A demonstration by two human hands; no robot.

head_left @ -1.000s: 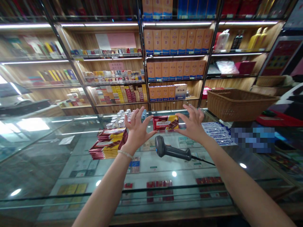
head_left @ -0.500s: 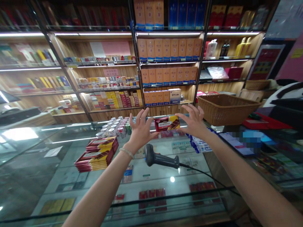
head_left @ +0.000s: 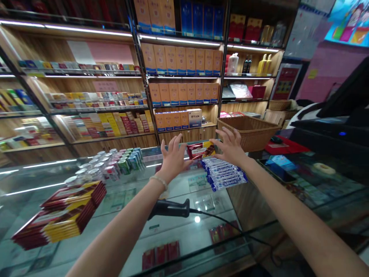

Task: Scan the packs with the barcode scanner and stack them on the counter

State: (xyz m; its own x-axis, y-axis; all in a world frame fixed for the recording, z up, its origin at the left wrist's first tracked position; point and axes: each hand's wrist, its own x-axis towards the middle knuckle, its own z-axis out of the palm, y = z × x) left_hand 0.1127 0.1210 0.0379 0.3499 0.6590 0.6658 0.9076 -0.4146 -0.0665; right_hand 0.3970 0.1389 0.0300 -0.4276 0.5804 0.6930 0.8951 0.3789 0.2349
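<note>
A red and yellow packet of chocolate wafers [head_left: 201, 150] is held up between my two hands above the glass counter. At its left end are the thumb and forefinger of my left hand [head_left: 174, 158], the other fingers raised. My right hand [head_left: 230, 148] pinches the right end between thumb and forefinger. Just below the packet lies a row of blue and white sachets [head_left: 223, 173]. A black handheld scanner [head_left: 171, 209] rests on the glass, its head hidden behind my left forearm. Stacked packets [head_left: 62, 211] of the same wafers sit at the left.
Several small jars and cans [head_left: 115, 163] stand in rows behind the stacks. To the right are a wicker basket [head_left: 250, 132], a phone [head_left: 276, 171], a tape roll [head_left: 324, 168] and a dark monitor [head_left: 340, 96]. The scanner's cable [head_left: 219, 217] runs right. Stocked shelves [head_left: 184, 79] line the back wall.
The view has turned right, so the counter goods and shelves appear further left and more of the sachets show. Both hands still hold the wafer packet, now over the sachets.
</note>
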